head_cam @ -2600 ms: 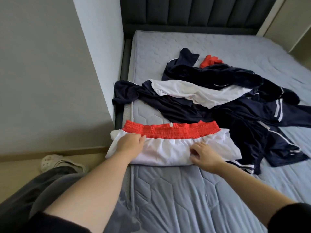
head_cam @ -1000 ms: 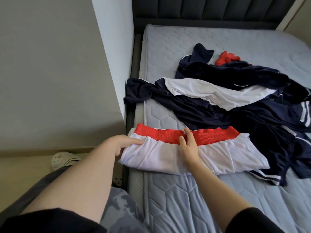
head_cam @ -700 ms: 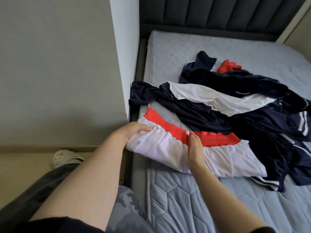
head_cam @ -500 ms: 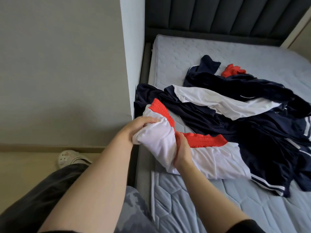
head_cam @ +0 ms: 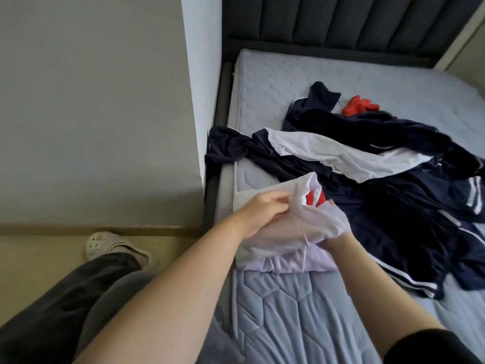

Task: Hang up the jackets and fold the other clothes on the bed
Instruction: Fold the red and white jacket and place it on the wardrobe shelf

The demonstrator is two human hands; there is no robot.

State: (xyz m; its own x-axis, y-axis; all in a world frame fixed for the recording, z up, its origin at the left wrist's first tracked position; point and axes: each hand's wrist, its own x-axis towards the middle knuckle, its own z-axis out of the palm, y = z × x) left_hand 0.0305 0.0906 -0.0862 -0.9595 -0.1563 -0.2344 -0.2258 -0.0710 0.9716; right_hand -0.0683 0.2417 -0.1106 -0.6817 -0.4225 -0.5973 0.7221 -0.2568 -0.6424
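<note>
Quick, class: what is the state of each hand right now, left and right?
Left hand: closed, fingers pinching the white shorts.
Right hand: cannot be told; the white shorts cover it.

The pale grey-blue quilted mattress [head_cam: 288, 313] is carrying a heap of navy white-striped garments [head_cam: 399, 219] across its middle (one sleeve is overhanging the left edge), a crumpled red cloth [head_cam: 359, 105] beyond, and white red-waisted shorts [head_cam: 286, 248] at the near-left edge.

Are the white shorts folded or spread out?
Half folded: shorts doubled over, red waistband barely showing inside, left hand gripping the cloth.
</note>
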